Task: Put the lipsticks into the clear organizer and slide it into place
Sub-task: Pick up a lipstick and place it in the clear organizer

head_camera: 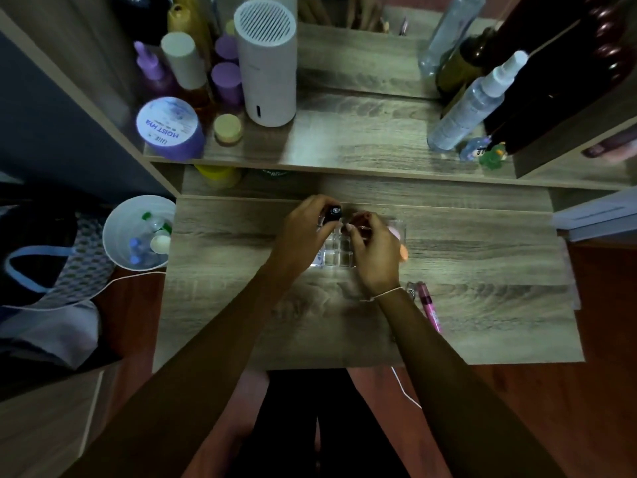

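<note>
A: status on the hands?

B: left hand (303,229) is over the far left corner of the clear plastic compartmented organizer (332,255), fingers curled and pinching a short black lipstick tube (332,213), held upright with its round cap end facing the camera. Tube sits above or at the far left cells; can't tell if it's already seated

A: right?

B: right hand (372,250) is just beside it, over the middle of the organizer. Thumb and forefinger are pressed together on something small and thin, too blurred to say what. A thin pale string bracelet (387,293) is on that wrist

A: where's the organizer?

B: flat on the grey wood-grain desk top (482,270), centre, towards the far edge. Near cells visible between the hands look empty. A pale pink rounded item (396,232) shows at its right side, mostly hidden by the right hand

A: other lipsticks?

B: one slim pink tube (429,307) lies on the desk, nearer than the organizer and just right of the right wrist, apart from the organizer

A: surroundings?

B: raised shelf (344,143) at the far side holds a white cylindrical device with a slotted top (267,63), a purple-lidded round tub (170,127) and purple bottles on the left, and a clear spray bottle (472,101) on the right. A white round bin with small bottles (138,232) is left of the desk
</note>
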`<control>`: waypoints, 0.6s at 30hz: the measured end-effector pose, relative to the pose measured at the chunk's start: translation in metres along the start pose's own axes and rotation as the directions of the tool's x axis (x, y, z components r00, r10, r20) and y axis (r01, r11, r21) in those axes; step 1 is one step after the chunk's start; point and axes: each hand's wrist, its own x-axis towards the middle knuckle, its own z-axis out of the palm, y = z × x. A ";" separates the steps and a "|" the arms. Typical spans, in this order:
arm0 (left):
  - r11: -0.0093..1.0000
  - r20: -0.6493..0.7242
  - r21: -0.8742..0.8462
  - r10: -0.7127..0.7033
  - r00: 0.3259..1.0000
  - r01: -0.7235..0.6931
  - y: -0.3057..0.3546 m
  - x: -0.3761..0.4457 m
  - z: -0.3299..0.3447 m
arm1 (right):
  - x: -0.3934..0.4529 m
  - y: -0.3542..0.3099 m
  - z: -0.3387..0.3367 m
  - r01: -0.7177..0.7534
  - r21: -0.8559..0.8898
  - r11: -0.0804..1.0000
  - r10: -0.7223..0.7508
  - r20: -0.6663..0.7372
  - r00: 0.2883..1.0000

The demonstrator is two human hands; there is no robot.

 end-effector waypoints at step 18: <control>0.998 0.011 0.039 0.039 0.999 -0.040 0.007 0.003 0.002 | 0.020 -0.004 0.000 -0.022 -0.096 0.995 0.032 0.100 0.995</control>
